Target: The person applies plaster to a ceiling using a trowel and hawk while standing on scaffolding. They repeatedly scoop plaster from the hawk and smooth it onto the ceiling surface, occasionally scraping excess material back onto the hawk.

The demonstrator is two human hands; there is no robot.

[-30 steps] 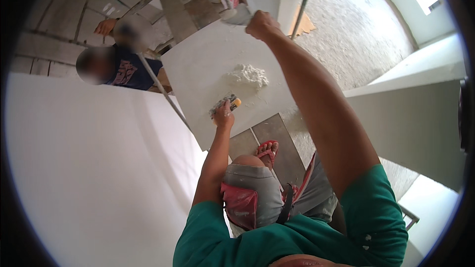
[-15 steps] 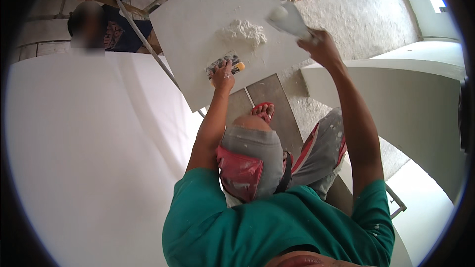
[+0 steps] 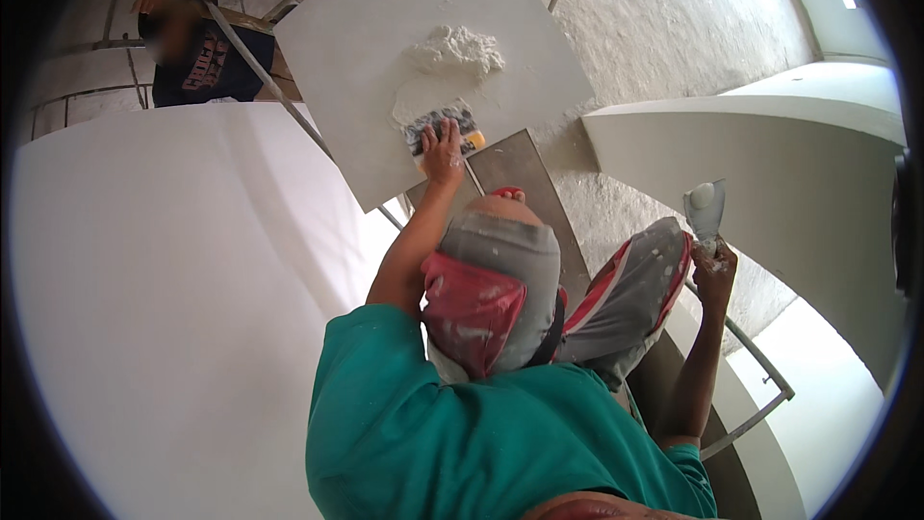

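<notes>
**Two trowels, one heap of plaster**

The left hand [image 3: 444, 146] is stretched forward and closed over a wide plastering trowel [image 3: 441, 125] with a yellow handle, its smeared blade pressed flat on the white mixing board [image 3: 356, 58]. Just beyond the blade lies a heap of white plaster [image 3: 454, 50], with a scraped smear between them. The right hand [image 3: 715, 265] is raised at the side, fingers wrapped round the handle of a small putty knife [image 3: 704, 207], blade up and dabbed with plaster. Between the arms sit the person's raised knees in paint-spattered shorts [image 3: 500, 274]. A metal scaffold rail [image 3: 260, 72] crosses the board's left edge; behind it stands another person in a dark shirt [image 3: 202, 63]. A white wall [image 3: 164, 308] fills the left.
</notes>
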